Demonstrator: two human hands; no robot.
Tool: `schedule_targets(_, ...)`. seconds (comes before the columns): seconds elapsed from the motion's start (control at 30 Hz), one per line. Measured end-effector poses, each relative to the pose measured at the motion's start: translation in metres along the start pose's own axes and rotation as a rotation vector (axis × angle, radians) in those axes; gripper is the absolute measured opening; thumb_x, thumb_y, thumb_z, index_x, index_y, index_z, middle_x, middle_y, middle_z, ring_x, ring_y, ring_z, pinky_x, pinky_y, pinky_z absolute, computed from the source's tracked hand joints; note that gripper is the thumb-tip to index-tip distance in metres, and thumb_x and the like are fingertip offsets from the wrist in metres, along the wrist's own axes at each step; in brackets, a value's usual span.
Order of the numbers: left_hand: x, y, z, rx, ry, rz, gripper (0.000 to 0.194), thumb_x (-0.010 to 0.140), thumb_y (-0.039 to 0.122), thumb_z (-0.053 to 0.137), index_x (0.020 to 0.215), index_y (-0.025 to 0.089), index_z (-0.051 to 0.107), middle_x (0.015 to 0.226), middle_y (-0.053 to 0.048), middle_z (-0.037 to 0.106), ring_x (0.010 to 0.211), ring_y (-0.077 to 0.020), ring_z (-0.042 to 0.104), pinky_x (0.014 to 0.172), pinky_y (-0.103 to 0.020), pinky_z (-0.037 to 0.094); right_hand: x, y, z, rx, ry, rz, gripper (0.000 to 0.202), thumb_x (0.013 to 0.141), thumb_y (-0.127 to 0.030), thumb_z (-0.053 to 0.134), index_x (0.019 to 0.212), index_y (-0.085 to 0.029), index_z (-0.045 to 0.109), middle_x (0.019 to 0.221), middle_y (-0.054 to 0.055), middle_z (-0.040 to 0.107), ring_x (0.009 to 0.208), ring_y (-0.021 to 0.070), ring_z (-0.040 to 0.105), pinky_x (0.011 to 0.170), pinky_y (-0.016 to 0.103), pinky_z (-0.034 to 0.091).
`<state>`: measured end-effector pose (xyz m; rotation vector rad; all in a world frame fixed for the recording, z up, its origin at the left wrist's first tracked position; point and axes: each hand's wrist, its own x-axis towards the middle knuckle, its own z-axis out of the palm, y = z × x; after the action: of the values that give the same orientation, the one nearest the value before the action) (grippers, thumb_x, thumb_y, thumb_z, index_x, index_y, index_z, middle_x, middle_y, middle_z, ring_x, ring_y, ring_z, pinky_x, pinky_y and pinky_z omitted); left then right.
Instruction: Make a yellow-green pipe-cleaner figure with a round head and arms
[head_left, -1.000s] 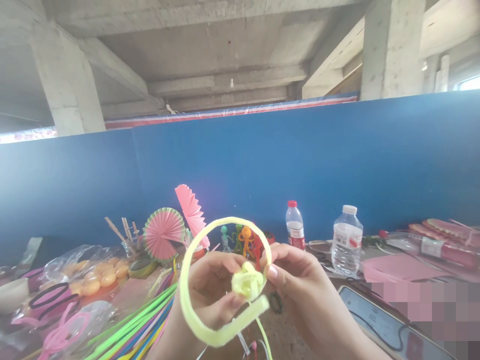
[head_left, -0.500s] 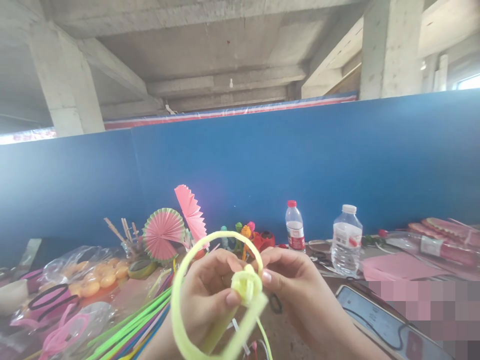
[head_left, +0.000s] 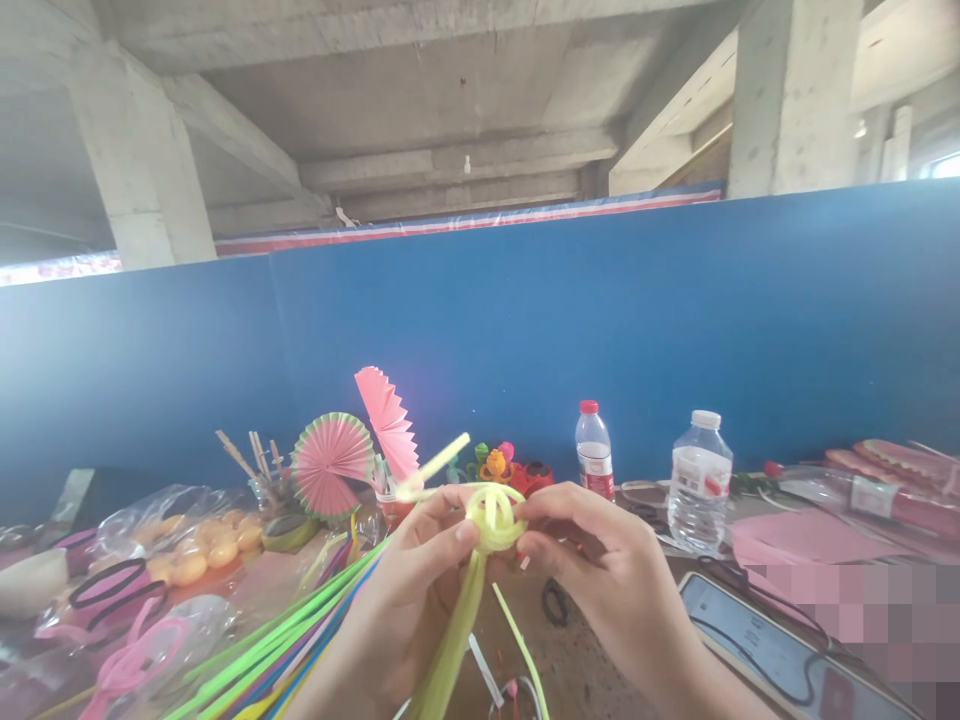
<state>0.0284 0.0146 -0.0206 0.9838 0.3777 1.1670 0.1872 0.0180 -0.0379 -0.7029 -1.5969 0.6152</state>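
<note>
A pale yellow pipe cleaner (head_left: 495, 518) is wound into a round, rose-like coil between my two hands. My left hand (head_left: 427, 560) pinches the coil's left side with thumb and forefinger. At its right edge, the fingers of my right hand (head_left: 600, 545) are closed on the same coil. One free end (head_left: 442, 460) of the yellow strand sticks up to the left behind my left fingers. Below the coil hangs a yellow stem-like length (head_left: 454, 640), blurred toward the bottom. Another thin yellow strip (head_left: 521, 640) lies lower down, between my wrists.
Bundled coloured pipe cleaners (head_left: 277, 630) lie left. Behind them are bagged orange balls (head_left: 202, 550) and pink paper fans (head_left: 331, 465). A red-capped bottle (head_left: 595, 455), a larger clear bottle (head_left: 699, 490) and a phone (head_left: 757, 640) are to the right. A blue partition (head_left: 525, 330) stands behind.
The large yellow loop has been drawn in around the coil. Its free end now points up to the left. My right hand has shifted slightly right, still at the coil.
</note>
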Motion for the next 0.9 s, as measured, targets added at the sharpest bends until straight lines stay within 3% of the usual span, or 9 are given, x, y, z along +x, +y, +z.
schedule_targets(0.2, 0.001, 0.0, 0.002, 0.032, 0.012, 0.004, 0.007, 0.08, 0.012, 0.056, 0.083, 0.016, 0.062, 0.078, -0.002, 0.068, 0.066, -0.0106, 0.065, 0.064, -0.019, 0.052, 0.002, 0.001, 0.001, -0.162, 0.064, -0.117, 0.007, 0.077, -0.021, 0.062, 0.078, -0.024, 0.068, 0.074, 0.0, 0.067, 0.065, 0.0139, 0.061, 0.059, 0.026, 0.047)
schedule_targets(0.37, 0.0, -0.004, -0.003, 0.039, 0.064, 0.002, 0.007, 0.08, 0.014, 0.057, 0.084, 0.016, 0.062, 0.074, -0.002, 0.067, 0.064, -0.01, 0.064, 0.062, -0.019, 0.052, 0.003, 0.001, 0.0, -0.215, 0.022, -0.167, 0.012, 0.081, -0.019, 0.056, 0.082, -0.022, 0.067, 0.073, 0.001, 0.067, 0.064, 0.0128, 0.061, 0.057, 0.025, 0.046)
schedule_targets(0.53, 0.001, -0.006, -0.006, 0.026, 0.094, 0.009, 0.007, 0.08, 0.014, 0.058, 0.086, 0.016, 0.061, 0.077, -0.002, 0.067, 0.065, -0.0099, 0.064, 0.062, -0.018, 0.051, 0.003, 0.002, 0.0, -0.206, -0.03, -0.132, 0.012, 0.081, -0.022, 0.055, 0.083, -0.021, 0.067, 0.072, 0.002, 0.066, 0.064, 0.0136, 0.06, 0.056, 0.026, 0.046)
schedule_targets(0.9, 0.003, -0.005, 0.004, 0.192, 0.167, 0.047, 0.014, 0.071, 0.02, 0.068, 0.077, 0.014, 0.057, 0.064, -0.002, 0.065, 0.052, -0.0102, 0.061, 0.048, -0.017, 0.048, 0.001, 0.006, -0.001, -0.16, -0.002, -0.009, 0.011, 0.077, -0.027, 0.061, 0.083, -0.027, 0.07, 0.074, 0.0, 0.068, 0.068, 0.016, 0.061, 0.062, 0.03, 0.047)
